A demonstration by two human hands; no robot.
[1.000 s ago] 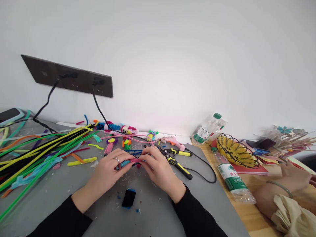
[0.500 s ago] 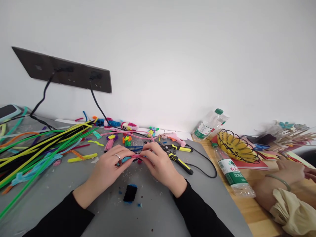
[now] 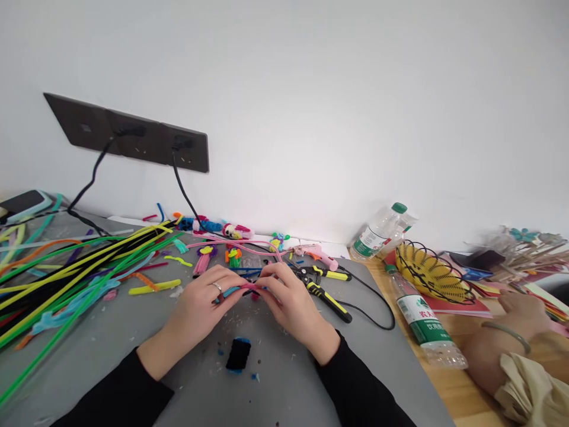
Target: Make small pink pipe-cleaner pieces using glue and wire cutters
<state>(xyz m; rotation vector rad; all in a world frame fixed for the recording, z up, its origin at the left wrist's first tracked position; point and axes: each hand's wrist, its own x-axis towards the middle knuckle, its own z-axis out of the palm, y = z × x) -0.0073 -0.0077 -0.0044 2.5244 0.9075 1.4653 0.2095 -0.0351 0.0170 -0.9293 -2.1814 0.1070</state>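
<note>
A small pink and blue pipe cleaner piece (image 3: 249,286) stretches between my hands above the grey mat. My left hand (image 3: 200,305), with a ring on one finger, pinches its blue-showing end. The fingers of my right hand (image 3: 296,308) are closed on the other end, largely hiding it. Below them on the mat lies a small black fuzzy rectangle (image 3: 239,354) with blue edges, blue scraps around it. Just beyond the right hand rest yellow-and-black pliers (image 3: 326,290). A long pink pipe cleaner (image 3: 235,242) loops behind my fingers.
Bundled pipe cleaners (image 3: 89,267) cover the left side. Small fuzzy figures (image 3: 235,231) and a pink glue gun (image 3: 320,256) line the wall. To the right are plastic bottles (image 3: 429,326), a yellow basket (image 3: 431,273) and another person's arm (image 3: 502,350).
The view has shifted, so the scene sits slightly farther right and lower. My hands still hold the pink and blue piece; the other person's hand has moved a little.
</note>
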